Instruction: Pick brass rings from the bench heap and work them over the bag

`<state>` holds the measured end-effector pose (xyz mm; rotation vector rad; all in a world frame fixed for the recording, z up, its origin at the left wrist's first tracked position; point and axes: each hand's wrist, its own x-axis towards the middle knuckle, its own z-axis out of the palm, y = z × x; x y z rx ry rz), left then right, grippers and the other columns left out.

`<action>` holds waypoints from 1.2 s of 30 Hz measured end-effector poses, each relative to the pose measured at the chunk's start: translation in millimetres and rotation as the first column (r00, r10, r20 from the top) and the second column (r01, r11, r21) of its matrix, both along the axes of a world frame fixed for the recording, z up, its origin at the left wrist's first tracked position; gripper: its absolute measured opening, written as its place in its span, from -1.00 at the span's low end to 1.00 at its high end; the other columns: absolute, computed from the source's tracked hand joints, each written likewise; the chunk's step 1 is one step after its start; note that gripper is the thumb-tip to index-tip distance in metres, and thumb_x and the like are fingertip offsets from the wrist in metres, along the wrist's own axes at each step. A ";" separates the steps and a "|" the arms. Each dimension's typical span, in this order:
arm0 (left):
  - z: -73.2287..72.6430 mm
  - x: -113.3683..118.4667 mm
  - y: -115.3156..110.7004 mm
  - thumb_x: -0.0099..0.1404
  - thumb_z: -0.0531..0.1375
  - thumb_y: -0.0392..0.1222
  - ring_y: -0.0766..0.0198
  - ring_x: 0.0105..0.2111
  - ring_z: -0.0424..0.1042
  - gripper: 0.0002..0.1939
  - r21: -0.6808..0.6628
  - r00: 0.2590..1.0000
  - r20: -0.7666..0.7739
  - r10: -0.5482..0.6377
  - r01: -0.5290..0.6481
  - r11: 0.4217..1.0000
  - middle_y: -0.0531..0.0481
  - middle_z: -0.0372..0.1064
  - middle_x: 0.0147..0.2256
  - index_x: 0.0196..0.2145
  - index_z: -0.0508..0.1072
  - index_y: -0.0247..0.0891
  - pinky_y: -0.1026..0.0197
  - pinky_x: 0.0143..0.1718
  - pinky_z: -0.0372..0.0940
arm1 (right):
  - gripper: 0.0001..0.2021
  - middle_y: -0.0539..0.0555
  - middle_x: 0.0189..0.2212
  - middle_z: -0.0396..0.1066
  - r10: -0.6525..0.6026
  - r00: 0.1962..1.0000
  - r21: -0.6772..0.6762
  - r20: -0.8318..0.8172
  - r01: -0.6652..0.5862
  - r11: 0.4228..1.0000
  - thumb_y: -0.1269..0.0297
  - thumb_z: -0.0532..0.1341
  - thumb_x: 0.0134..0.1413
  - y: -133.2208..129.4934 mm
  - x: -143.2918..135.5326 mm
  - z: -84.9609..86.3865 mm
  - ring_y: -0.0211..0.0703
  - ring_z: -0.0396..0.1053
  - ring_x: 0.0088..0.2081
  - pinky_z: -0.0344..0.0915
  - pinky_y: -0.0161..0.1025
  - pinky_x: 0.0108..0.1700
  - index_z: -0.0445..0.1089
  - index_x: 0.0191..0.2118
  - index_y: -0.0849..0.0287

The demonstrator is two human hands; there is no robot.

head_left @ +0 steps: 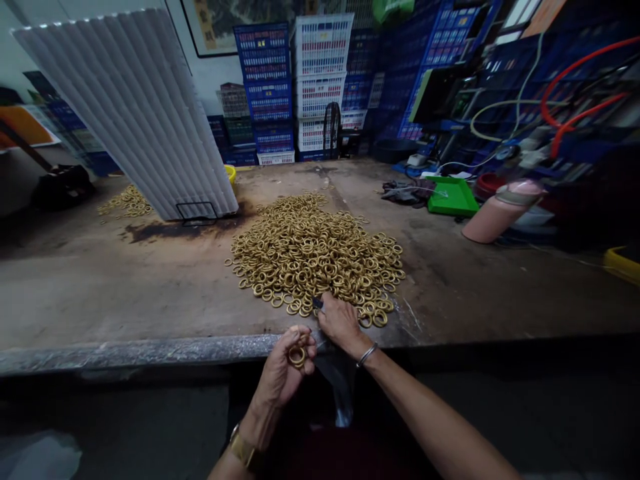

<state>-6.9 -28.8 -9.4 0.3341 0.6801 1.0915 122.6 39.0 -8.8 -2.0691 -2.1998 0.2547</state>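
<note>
A wide heap of brass-coloured rings (315,253) lies on the worktable (190,287). My left hand (290,363), with a gold-coloured watch at the wrist, is just off the table's front edge, palm up, its fingers curled round a few brass rings (297,357). At the near side of the heap is my right hand (341,323), a silver bangle on its wrist. Its thumb and fingers pinch a small dark object (318,303), too small to name. Clear plastic (341,387) hangs below the table edge between my forearms.
A ribbed white panel (145,113) leans in a wire stand at the left, near a smaller ring pile (127,202). To the right are a green tray (451,196), dark cloth (407,191) and a pink bottle (503,212). Stacked crates (265,87) stand behind the table.
</note>
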 end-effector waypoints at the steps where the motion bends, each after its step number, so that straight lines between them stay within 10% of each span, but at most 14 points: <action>1: -0.5 -0.7 0.4 0.12 0.18 -0.15 0.37 -0.49 0.30 -0.82 -0.011 1.000 0.009 0.002 -0.002 1.000 -0.02 0.30 -0.44 -0.40 0.37 -0.35 0.39 -0.63 0.13 | -0.81 0.13 -0.38 0.44 0.003 1.000 0.001 -0.004 -0.003 1.000 0.30 0.05 0.02 -0.6 1.1 -0.2 -0.09 0.39 -0.32 0.06 -0.29 -0.37 0.23 -0.21 0.18; 9: -0.1 9.5 2.6 0.07 0.22 -0.07 0.43 -0.63 0.21 -0.78 0.156 0.925 -0.359 0.123 -0.071 0.985 0.10 0.24 -0.57 -0.47 0.32 -0.28 0.41 -0.70 0.05 | -0.87 0.02 -0.53 0.36 0.029 0.908 -0.005 -0.418 -0.034 0.999 0.32 0.03 -0.02 -5.4 16.8 -2.5 -0.28 0.26 -0.47 0.04 -0.37 -0.44 0.30 -0.43 0.19; 14: -0.1 18.9 3.9 0.09 0.19 -0.15 0.35 -0.55 0.26 -0.78 0.438 0.688 -0.661 0.300 0.029 0.899 0.07 0.30 -0.56 -0.28 0.44 -0.25 0.35 -0.51 0.16 | -0.92 -0.12 -0.65 0.19 -0.162 0.524 -0.212 -0.836 -0.037 0.976 0.33 0.10 -0.17 -14.5 21.8 1.2 -0.38 0.12 -0.60 0.04 -0.43 -0.55 0.26 -0.46 0.20; 19: 2.9 24.0 6.0 0.10 0.17 -0.16 0.27 -0.41 0.30 -0.84 0.485 0.684 -0.666 0.299 0.092 0.870 -0.02 0.38 -0.44 -0.36 0.47 -0.26 0.29 -0.34 0.19 | -0.86 -0.18 -0.71 0.06 -0.324 0.267 -0.365 -0.908 -0.121 0.923 0.24 0.12 -0.18 -24.6 19.7 7.1 -0.46 -0.07 -0.73 -0.13 -0.45 -0.69 0.24 -0.45 0.19; 27: 5.4 24.6 6.3 0.13 0.13 0.01 0.51 -0.73 0.01 -0.73 0.214 0.762 -0.646 0.042 0.128 0.968 0.18 0.12 -0.64 -0.45 0.27 -0.27 0.42 -0.70 -0.08 | -0.82 -0.10 -0.66 0.14 -0.092 0.429 -0.128 -0.899 -0.057 0.990 0.21 0.14 -0.18 -24.0 16.8 4.1 -0.40 0.05 -0.58 0.03 -0.43 -0.55 0.24 -0.59 0.21; 36: 2.6 23.6 4.0 0.15 0.10 0.07 0.53 -0.69 0.02 -0.69 0.187 0.875 -0.481 -0.062 0.171 0.967 0.16 0.12 -0.58 -0.46 0.21 -0.26 0.44 -0.70 -0.11 | -0.78 -0.14 -0.72 0.12 -0.180 0.357 -0.232 -0.916 -0.107 0.967 0.15 0.07 -0.07 -24.8 20.1 -5.9 -0.41 -0.02 -0.70 -0.05 -0.42 -0.65 0.20 -0.56 0.18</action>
